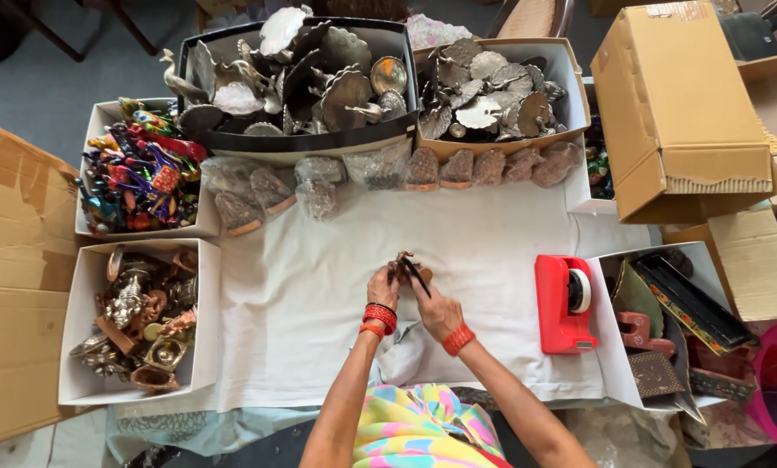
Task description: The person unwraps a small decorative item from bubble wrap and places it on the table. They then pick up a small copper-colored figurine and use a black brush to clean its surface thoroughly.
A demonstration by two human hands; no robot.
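The left hand (382, 286) and right hand (438, 314) are both closing around one small brown figure (403, 267) over the middle of the white-cloth tabletop (302, 295), while wrapped figures (458, 168) are lining its far edge and boxes are waiting full.

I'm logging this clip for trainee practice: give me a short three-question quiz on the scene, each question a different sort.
1. True or false: both hands hold the small dark brown figurine over the white cloth.
2. The red plastic tape dispenser lies on which side of the person? A left, B right.
3. What colour are the bangles on the left wrist?

Key: 1 true; 2 B; 3 red.
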